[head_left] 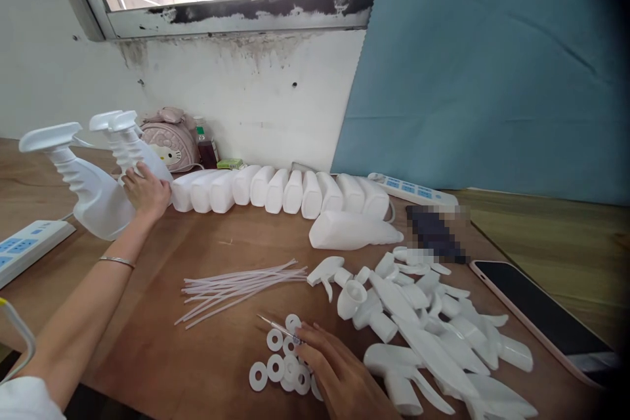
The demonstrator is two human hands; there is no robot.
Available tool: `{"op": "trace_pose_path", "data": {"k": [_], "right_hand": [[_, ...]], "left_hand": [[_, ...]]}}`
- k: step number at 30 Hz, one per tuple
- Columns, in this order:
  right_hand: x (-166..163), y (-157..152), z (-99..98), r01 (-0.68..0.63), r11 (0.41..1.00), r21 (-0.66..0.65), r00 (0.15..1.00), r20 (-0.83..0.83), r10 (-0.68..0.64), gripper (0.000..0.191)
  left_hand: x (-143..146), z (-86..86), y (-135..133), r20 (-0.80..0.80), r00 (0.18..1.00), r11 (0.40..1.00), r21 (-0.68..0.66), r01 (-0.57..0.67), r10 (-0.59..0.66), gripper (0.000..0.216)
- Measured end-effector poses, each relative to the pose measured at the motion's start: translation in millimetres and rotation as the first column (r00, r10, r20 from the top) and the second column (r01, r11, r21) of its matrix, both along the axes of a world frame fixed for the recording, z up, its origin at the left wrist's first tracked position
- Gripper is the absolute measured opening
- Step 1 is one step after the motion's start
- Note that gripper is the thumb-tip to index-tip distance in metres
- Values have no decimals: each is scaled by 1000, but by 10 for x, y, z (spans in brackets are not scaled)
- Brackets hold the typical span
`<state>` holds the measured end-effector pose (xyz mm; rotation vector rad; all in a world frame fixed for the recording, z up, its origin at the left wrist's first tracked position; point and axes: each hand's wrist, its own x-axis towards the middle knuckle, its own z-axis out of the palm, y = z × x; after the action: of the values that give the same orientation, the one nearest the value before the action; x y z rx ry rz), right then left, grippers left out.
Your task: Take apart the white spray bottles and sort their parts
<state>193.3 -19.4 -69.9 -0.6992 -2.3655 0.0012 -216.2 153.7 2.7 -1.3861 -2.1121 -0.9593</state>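
Observation:
My left hand [145,193] is stretched out to the far left and rests on a white spray bottle [140,157] with its trigger head on; the fingers curl over its body. A second finished spray bottle [86,187] leans just left of it. My right hand [335,367] lies low at the near edge, fingers closed in a pinch over a thin metal tool [275,326], beside several white ring washers [280,364]. A bundle of clear dip tubes [236,289] lies between the hands.
A row of white bottle bodies [275,190] lies along the wall, one more [352,231] in front. A heap of white trigger parts [423,328] sits right. A phone [541,308], power strips [29,246] [413,190] and a pink bag [170,141] are around.

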Motion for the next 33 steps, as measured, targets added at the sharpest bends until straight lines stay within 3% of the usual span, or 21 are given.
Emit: {"op": "trace_pose_path", "data": {"k": [15,23,26,29,31,33], "right_hand": [[-11,-14,66,-74,997,29,997,-34,75,30],[-5,-37,39,-106,984,141,972,-195,133,28],[-10,-109,5,-80,995,67,958,-269,95,31],[2,-175,10,-26,997,-74,910,-414,-7,33],[36,-181,52,-30,990,-135,866,-498,-42,33],[84,-148,113,-63,970,-237,859,-507,-67,44]], "left_hand": [[41,-55,-106,16,999,999,-30,28,-28,65],[97,-48,-248,-58,998,993,119,14,-7,58],[132,70,-341,-91,996,978,207,21,-2,59],[270,234,-463,-231,973,907,404,114,-20,59],[463,324,-570,-422,905,794,533,293,-51,62],[735,357,-713,-600,791,669,540,511,-120,70]]}}
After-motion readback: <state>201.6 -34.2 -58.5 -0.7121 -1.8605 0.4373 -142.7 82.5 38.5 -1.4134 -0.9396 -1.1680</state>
